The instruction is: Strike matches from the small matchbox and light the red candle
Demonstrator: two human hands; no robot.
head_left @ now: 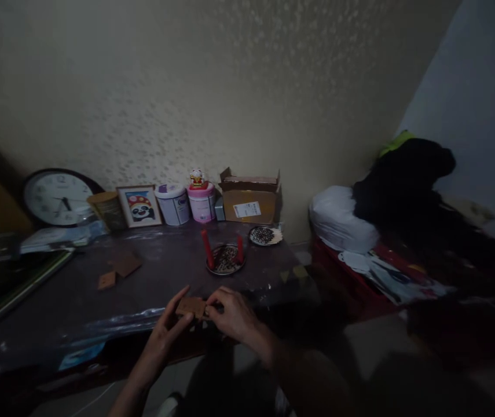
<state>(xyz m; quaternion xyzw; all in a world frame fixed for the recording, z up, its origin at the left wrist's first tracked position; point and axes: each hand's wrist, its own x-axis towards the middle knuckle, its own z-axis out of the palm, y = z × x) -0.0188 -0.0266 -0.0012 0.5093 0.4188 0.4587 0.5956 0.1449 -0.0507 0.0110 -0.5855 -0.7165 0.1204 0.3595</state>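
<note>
At the front edge of the table I hold a small brown flat piece (191, 306), which looks like cardboard. My left hand (167, 330) grips it from the left, thumb below and fingers along the far side. My right hand (233, 313) is closed in a pinch at its right end. A tiny pale bit shows by the right fingertips, too dim to name. Beyond my hands, a round plate (226, 267) of dark and pale small bits carries a tall red candle (207, 248) and a shorter red candle (240, 249).
Two brown flat pieces, a small square (107, 281) and a larger one (128, 263), lie left. A dish of matchsticks (265, 235) sits behind the plate. Along the wall stand a clock (59, 198), picture frame (139, 207), tins (173, 205) and cardboard box (249, 200). Bags (343, 220) are piled right.
</note>
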